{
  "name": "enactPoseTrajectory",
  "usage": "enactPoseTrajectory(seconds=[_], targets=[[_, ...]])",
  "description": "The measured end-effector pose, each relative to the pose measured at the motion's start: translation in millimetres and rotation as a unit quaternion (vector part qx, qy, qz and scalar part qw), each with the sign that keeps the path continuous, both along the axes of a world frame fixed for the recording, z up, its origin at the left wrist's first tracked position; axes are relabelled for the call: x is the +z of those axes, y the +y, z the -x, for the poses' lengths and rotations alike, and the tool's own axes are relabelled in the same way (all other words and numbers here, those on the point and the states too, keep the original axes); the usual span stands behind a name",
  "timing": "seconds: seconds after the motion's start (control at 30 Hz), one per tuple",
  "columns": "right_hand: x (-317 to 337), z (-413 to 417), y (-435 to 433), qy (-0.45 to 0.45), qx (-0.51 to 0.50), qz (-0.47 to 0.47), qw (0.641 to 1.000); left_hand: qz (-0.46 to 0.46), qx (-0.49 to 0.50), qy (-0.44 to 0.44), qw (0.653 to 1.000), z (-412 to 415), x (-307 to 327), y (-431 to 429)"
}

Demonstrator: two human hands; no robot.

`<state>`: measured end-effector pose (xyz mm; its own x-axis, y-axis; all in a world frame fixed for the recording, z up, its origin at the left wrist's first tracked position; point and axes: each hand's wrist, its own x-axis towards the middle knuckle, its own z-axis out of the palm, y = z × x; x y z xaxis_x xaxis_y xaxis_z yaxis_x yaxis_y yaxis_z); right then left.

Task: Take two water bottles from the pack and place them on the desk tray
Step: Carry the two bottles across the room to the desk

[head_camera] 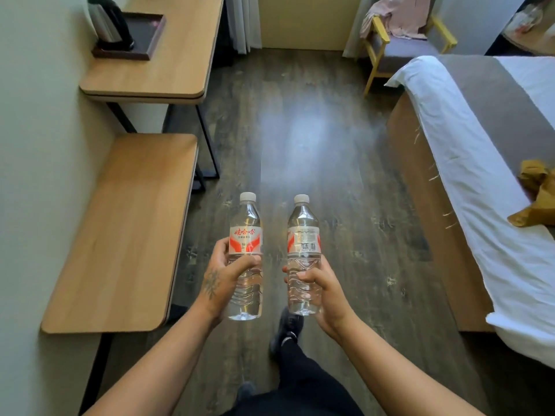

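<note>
My left hand (223, 279) grips the lower half of a clear water bottle (245, 232) with a white cap and red-and-white label, held upright. In my right hand (319, 291) is a second, matching water bottle (302, 232), also upright, barcode side facing me. Both bottles hang over the dark wooden floor, side by side and apart. The dark desk tray (150, 37) lies far ahead at the upper left on the wooden desk (168, 70), with a steel kettle (109, 22) standing on it. The pack is out of view.
A low wooden bench shelf (126, 235) runs along the left wall below the desk. A bed (486, 190) with white sheets fills the right side, with a mustard cloth (537, 199) on it. A yellow-framed chair (402, 46) with clothes stands at the back.
</note>
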<state>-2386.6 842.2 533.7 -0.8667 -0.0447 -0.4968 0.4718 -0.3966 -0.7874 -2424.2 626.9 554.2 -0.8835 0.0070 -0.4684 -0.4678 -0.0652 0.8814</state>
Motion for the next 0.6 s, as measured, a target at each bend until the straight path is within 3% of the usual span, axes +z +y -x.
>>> enactPoseTrajectory(seconds=[0.27,0.6], targets=[[5.0,169.4,54.2,-0.005,0.042,0.013,0.999,-0.019,0.048,-0.020,0.998,155.1,7.8,56.5],[14.2,295.7,82.0,-0.003,0.027,0.019,0.999,-0.038,0.043,-0.012,0.998,277.5,17.6,77.9]])
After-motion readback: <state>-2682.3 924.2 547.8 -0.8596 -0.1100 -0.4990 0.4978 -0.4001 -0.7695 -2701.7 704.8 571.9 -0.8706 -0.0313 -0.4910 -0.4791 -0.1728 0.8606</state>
